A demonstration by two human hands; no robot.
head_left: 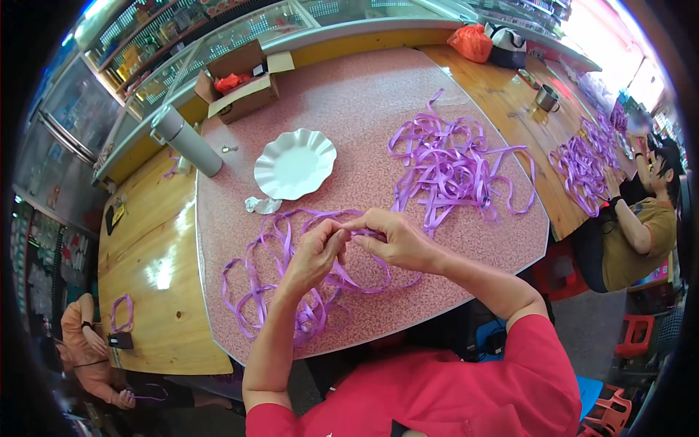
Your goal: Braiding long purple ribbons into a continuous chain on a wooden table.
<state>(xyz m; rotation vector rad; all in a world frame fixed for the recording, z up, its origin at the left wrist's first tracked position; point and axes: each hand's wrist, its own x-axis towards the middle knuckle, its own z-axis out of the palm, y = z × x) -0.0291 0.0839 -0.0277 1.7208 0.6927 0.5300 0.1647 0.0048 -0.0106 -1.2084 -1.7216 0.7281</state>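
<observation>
My left hand [319, 251] and my right hand [389, 237] meet above the near middle of the pink table, fingertips pinched close together. Purple ribbon shows between the fingers of both; the exact spot they grip is partly hidden. From there a loose heap of flat purple ribbon [255, 291] trails leftward in loops, down to the table's near edge. A bigger tangled pile of purple ribbon [455, 164] lies ahead and to the right of my right hand.
Beyond my left hand are a white scalloped plate [295, 164], crumpled white paper [263, 205], a grey tumbler [186, 142] and an open cardboard box [246, 87]. People sit left and right; purple ribbons [586, 156] and a metal mug [547, 98] are on the right-hand wooden table.
</observation>
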